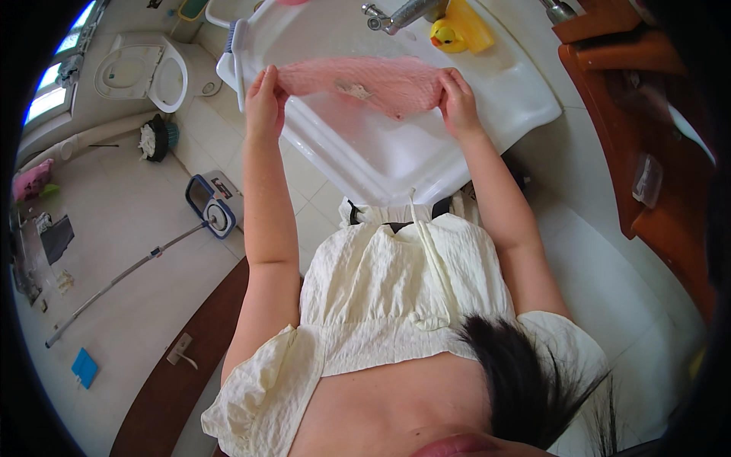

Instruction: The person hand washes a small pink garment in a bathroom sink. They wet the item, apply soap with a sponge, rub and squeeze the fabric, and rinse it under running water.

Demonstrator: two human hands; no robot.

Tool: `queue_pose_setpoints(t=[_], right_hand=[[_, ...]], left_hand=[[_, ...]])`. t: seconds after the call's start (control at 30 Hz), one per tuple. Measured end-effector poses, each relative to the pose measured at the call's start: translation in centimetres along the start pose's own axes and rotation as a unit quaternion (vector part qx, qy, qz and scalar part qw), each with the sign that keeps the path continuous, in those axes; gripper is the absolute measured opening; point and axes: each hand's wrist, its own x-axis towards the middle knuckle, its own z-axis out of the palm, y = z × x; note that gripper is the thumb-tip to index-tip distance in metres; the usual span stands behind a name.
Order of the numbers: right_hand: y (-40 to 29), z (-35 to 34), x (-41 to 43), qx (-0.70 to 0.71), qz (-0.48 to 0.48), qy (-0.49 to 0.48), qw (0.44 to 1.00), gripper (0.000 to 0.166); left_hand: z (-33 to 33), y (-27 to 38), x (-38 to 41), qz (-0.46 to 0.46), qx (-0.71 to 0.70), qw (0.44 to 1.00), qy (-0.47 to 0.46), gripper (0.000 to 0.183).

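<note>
A pink cloth [320, 77] with a pale patch near its middle is stretched out above a white washbasin [394, 154]. My left hand [265, 103] pinches its left end between thumb and fingers. The opposite end is gripped by my right hand [458, 103]. The cloth hangs slightly lower toward the right, over the basin's bowl. Beyond it a chrome faucet [408, 16] reaches over the basin; no stream of water can be made out.
A yellow rubber duck [448, 37] sits on the basin's rim. At left are a toilet [170, 77], a mop bucket [220, 208] with a long mop handle [125, 271], and a small trash bin [160, 137]. An orange-brown wooden shelf unit [617, 171] stands at right.
</note>
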Motion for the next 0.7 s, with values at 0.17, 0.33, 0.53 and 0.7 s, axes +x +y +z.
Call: queue_pose_setpoints(t=[0.17,0.33,0.53,0.7], right_hand=[[-1.7,-0.8,-0.8,0.071,-0.021,0.008,0.997,0.012],[-3.0,-1.4,-1.6,0.116,-0.012,0.057,0.992,0.014],[-2.9,-2.6,-1.2,0.153,-0.027,0.106,0.982,0.026],[-3.4,-1.7,-1.2,0.151,-0.022,0.110,0.982,0.026]], left_hand=[[0.0,-1.0,-0.6,-0.031,0.065,0.996,-0.057,0.021],[0.0,-0.7,-0.4,0.048,0.239,0.964,-0.105,0.026],[0.5,-0.7,-1.7,-0.077,0.225,0.963,-0.128,0.031],[1.5,1.0,-3.2,-0.209,0.440,0.841,-0.235,0.047]])
